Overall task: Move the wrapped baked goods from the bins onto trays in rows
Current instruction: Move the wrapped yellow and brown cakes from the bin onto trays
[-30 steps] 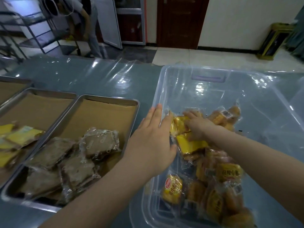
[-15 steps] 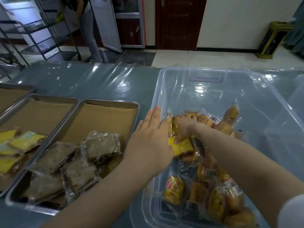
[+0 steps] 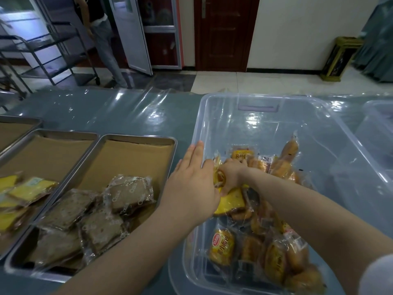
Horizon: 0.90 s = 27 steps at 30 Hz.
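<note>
Presently right hand [image 3: 230, 175] grips one yellow packet [image 3: 230, 202]; three trays [image 3: 136, 137] lie left.

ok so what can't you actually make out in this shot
Head view only:
- The left hand shows its back, so its palm and anything held against it are hidden.
- The right hand curls onto the yellow packet, but its fingertips are partly behind the left hand.
- The far-left tray and second bin are cut off by the frame edges.
- The small print on the wrapped buns in the clear bin is too small to read.
</note>
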Each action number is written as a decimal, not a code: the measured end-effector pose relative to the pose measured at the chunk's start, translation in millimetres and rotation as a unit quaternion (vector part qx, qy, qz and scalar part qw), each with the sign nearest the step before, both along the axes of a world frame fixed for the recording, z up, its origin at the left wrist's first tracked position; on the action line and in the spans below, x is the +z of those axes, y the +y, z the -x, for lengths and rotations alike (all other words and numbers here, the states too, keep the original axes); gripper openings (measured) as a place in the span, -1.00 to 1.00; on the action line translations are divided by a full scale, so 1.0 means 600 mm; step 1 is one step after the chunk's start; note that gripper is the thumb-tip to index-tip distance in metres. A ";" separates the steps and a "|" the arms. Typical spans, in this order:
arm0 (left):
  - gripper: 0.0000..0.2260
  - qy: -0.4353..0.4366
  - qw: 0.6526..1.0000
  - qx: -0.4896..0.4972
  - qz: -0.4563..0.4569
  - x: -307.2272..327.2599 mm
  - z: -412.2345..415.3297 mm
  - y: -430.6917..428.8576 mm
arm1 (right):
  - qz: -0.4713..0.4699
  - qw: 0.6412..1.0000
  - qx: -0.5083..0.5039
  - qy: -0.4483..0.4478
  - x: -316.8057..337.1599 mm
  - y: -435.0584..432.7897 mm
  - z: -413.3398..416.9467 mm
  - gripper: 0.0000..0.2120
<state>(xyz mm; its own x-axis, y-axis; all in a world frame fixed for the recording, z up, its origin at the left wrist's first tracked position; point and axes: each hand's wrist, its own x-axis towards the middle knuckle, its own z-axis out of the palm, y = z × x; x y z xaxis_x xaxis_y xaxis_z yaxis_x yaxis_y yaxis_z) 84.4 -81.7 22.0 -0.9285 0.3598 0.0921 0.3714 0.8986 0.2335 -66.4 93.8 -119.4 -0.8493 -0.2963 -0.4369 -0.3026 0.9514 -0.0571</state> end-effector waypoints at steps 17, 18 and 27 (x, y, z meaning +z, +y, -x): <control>-0.34 0.048 0.986 -0.043 -0.157 0.020 -0.009 -0.008 | 0.204 0.948 -0.108 0.221 0.239 0.029 -0.107 -0.36; -0.34 0.054 0.984 -0.049 -0.165 0.027 -0.013 -0.013 | 0.221 0.941 -0.116 0.230 0.253 0.028 -0.119 -0.35; -0.37 0.095 0.958 -0.014 -0.271 0.097 -0.043 -0.147 | 0.347 0.873 -0.137 0.315 0.371 -0.035 -0.209 -0.43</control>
